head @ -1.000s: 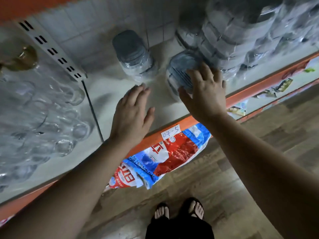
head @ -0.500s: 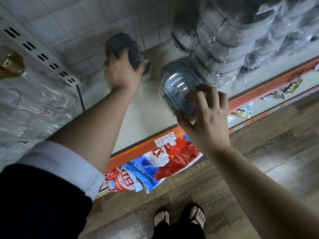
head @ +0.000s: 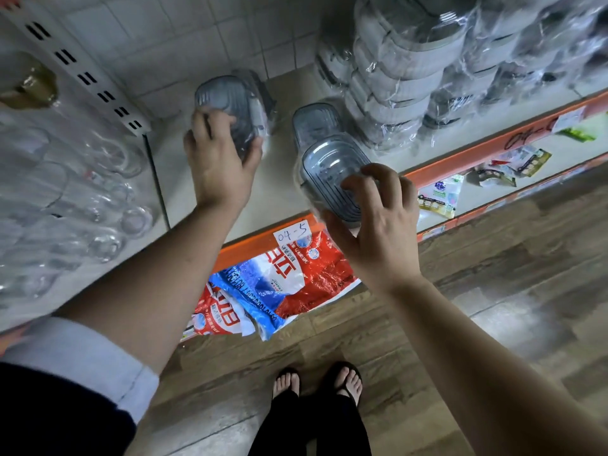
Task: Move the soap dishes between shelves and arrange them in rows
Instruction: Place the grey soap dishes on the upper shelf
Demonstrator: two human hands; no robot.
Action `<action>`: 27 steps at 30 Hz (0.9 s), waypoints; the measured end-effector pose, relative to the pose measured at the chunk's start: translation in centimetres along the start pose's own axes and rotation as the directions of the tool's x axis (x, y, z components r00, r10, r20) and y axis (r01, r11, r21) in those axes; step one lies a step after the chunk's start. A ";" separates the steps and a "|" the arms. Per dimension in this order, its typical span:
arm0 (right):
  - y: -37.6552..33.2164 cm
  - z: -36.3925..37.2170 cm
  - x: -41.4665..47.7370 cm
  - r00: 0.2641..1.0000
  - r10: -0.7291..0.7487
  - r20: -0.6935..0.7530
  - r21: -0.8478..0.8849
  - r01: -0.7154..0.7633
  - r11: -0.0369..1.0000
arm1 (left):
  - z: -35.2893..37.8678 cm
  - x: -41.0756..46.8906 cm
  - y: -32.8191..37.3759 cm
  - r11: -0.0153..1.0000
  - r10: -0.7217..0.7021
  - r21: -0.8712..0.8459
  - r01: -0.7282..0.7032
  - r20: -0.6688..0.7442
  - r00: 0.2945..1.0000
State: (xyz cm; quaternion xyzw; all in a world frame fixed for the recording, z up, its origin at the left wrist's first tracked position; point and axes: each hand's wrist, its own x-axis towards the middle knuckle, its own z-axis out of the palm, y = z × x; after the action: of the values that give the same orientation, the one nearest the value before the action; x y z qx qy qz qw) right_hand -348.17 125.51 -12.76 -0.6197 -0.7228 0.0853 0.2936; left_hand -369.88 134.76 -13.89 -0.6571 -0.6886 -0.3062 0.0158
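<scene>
The lone head-worn camera is looking steeply down, hanging close over the shelf (head: 278,192); it is also taking in the floor (head: 493,274) and the person's feet (head: 286,383) below.

A dark navy sleeve (head: 49,409) with a pale blue turned-back cuff (head: 88,357) is worn on the left arm (head: 158,274); black trousers (head: 312,429) are worn; black open-toed sandals (head: 347,373) are seen on the feet.
</scene>
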 end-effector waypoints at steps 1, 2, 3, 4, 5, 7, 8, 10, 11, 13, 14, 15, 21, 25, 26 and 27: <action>-0.2 -0.6 -0.5 1.000 0.004 0.015 -0.007 -0.004 1.000 | -0.9 -1.1 0.3 1.000 0.008 -0.013 -0.008 -0.001 1.000; -0.4 -1.2 -1.1 1.000 0.008 0.023 -0.009 -0.008 1.000 | -1.9 -2.2 0.5 1.000 0.009 -0.023 -0.009 0.001 1.000; -0.6 -2.0 -1.7 1.000 0.011 0.026 -0.005 -0.011 1.000 | -2.9 -3.4 0.8 1.000 0.007 -0.029 -0.007 0.010 1.000; -0.9 -2.8 -2.3 1.000 0.010 0.025 0.000 -0.010 1.000 | -4.0 -4.6 1.1 0.999 0.001 -0.032 0.000 0.026 1.000; -1.2 -3.7 -3.0 1.000 0.004 0.026 0.001 -0.004 1.000 | -5.1 -5.8 1.4 0.999 -0.008 -0.035 0.010 0.052 0.999; -1.8 -5.7 -4.2 0.999 -0.016 0.032 -0.002 0.016 1.000 | -7.6 -7.9 2.1 0.999 -0.023 -0.031 0.026 0.118 0.993; -2.1 -6.7 -4.8 0.999 -0.025 0.037 0.000 0.025 1.000 | -9.0 -8.8 2.5 0.999 -0.016 -0.025 0.020 0.141 0.990; -2.5 -8.8 -5.7 0.998 -0.044 0.037 0.020 0.044 0.999 | -12.1 -10.6 3.2 1.000 0.026 -0.019 -0.024 0.154 0.988; -2.8 -9.8 -6.0 0.998 -0.055 0.031 0.029 0.054 0.998 | -13.7 -11.3 3.4 0.998 0.057 -0.015 -0.055 0.149 0.987; -3.4 -11.6 -6.6 0.997 -0.077 0.030 0.041 0.076 0.996 | -16.8 -12.8 3.9 0.992 0.128 -0.001 -0.128 0.126 0.984; -3.9 -12.5 -6.8 0.995 -0.092 0.035 0.047 0.091 0.995 | -18.2 -13.5 4.2 0.987 0.156 0.006 -0.158 0.113 0.981; -4.4 -13.2 -7.1 0.993 -0.110 0.040 0.054 0.108 0.993 | -19.7 -14.2 4.6 0.984 0.177 0.012 -0.179 0.099 0.979; -9.2 -16.4 -7.1 0.971 -0.235 -0.034 0.092 0.237 0.967 | -26.0 -17.4 7.1 0.979 0.203 0.020 -0.203 -0.005 0.979; -12.8 -17.5 -6.4 0.920 -0.319 -0.226 0.142 0.355 0.924 | -29.8 -17.6 7.3 0.984 0.177 0.027 -0.174 -0.152 0.972; -13.7 -17.6 -5.9 0.900 -0.348 -0.263 0.147 0.394 0.907 | -30.9 -17.3 7.0 0.986 0.168 0.036 -0.164 -0.187 0.968; -14.6 -17.6 -5.4 0.884 -0.369 -0.288 0.153 0.422 0.894 | -32.0 -17.0 6.7 0.988 0.155 0.048 -0.148 -0.213 0.965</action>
State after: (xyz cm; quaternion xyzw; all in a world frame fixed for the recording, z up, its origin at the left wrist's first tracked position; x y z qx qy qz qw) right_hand -350.89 113.02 6.90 -0.4294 -0.7782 0.0202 0.4578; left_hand -373.62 105.09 7.53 -0.6704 -0.6351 -0.3630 0.1243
